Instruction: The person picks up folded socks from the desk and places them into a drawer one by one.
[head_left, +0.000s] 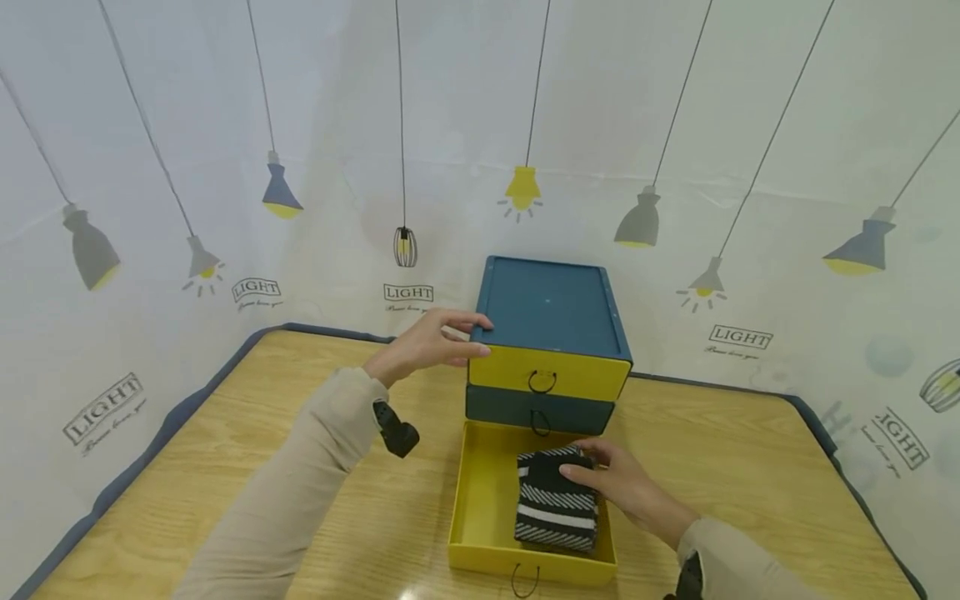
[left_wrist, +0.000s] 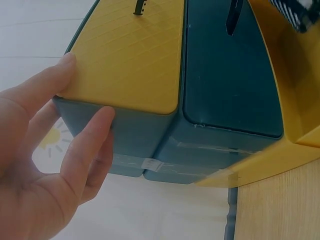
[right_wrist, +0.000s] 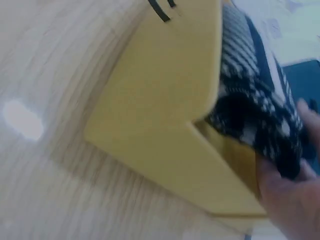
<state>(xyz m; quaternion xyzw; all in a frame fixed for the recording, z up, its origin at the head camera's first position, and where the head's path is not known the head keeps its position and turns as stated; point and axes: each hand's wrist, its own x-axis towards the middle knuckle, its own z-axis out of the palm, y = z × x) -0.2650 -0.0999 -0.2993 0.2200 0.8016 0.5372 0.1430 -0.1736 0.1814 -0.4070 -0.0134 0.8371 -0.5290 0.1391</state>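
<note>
A folded black-and-white striped knit piece (head_left: 557, 508) lies in the right part of a yellow drawer (head_left: 480, 500), pulled out at the bottom of a stacked drawer unit (head_left: 551, 304). My right hand (head_left: 626, 483) holds the knit at its right edge, the thumb over its top. In the right wrist view, a fold of the knit (right_wrist: 250, 100) gapes beside the drawer wall. My left hand (head_left: 427, 346) touches the upper left front corner of the unit. Its fingers are extended, one on the top edge and another along the side, in the left wrist view.
Above the pulled-out drawer are a yellow drawer front (head_left: 510, 371) and a dark teal one (head_left: 495, 402), each with a black loop handle. The unit stands on a wood-grain table (head_left: 360, 517). Behind it rises a white sheet (head_left: 465, 100) printed with hanging lamps.
</note>
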